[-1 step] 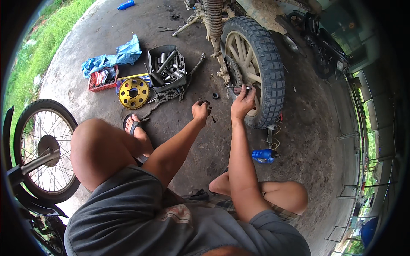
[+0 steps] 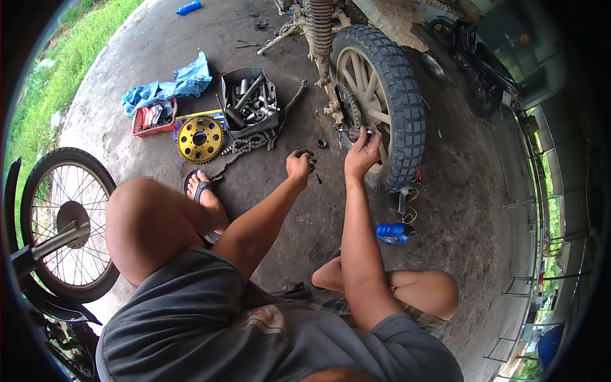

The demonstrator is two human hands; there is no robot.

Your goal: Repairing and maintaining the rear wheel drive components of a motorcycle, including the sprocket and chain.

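Note:
My left hand (image 2: 297, 168) is closed above the floor, left of the wheel. Dark, greasy-looking bits show past its fingertips, too small to name. Up at the hub of the motorcycle rear wheel (image 2: 410, 108), my right hand (image 2: 363, 153) has its fingers around a slim metal rod (image 2: 349, 130). The rod lies crosswise beside the dark rear sprocket (image 2: 351, 105); whether it touches the hub I cannot tell. A small dark ring (image 2: 322, 144) lies on the floor between my hands.
Left of my hands are a gold sprocket (image 2: 185, 148), a loose chain (image 2: 242, 149), a toolbox (image 2: 272, 125) of sockets, a red basket (image 2: 145, 132) and blue plastic sheeting (image 2: 191, 77). A blue bottle (image 2: 392, 233) lies to the right. A spoked wheel (image 2: 72, 224) stands far left.

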